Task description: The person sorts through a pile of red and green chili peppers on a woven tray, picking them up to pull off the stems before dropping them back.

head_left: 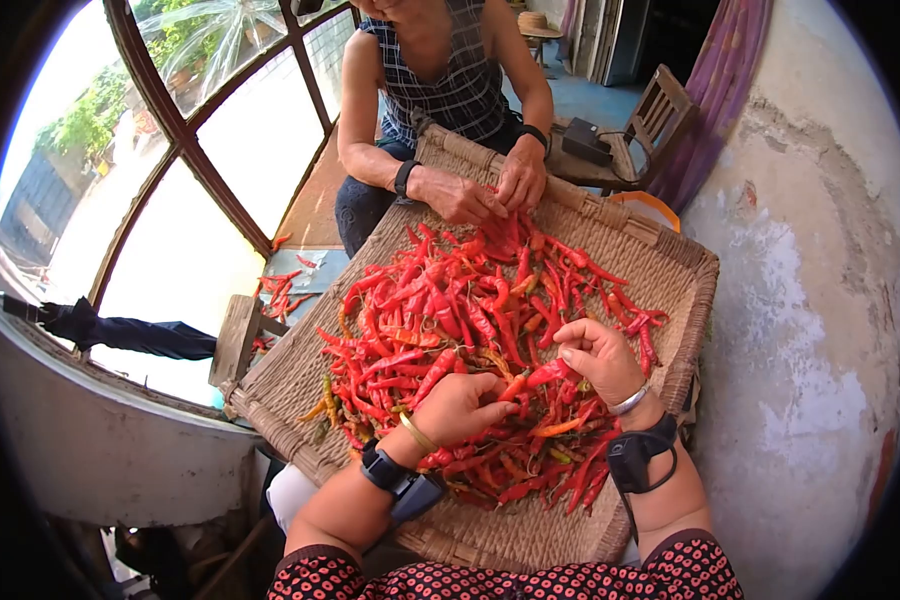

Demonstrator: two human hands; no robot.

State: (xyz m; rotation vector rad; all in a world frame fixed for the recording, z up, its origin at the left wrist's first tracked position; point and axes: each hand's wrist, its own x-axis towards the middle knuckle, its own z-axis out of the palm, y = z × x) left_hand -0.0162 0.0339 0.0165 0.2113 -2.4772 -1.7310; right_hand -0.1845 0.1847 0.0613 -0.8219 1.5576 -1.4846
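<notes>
A heap of red chili peppers [450,300], with some orange and greenish ones among them, lies on a woven tray [670,262]. Over the near part of the heap, my left hand [457,408] is closed, its thumb and forefinger at an orange-red chili pepper [514,387]. My right hand [604,368] pinches a bright red chili pepper [550,373] that points toward the left hand. The two hands are a short way apart. Part of each pepper is hidden by the fingers.
Across the tray, another person's hands [490,197] work over the far peppers. A wooden chair [660,115] holding a black box [583,142] stands behind. A rough wall [790,330] is at right; windows and a dark folded umbrella [150,332] are at left.
</notes>
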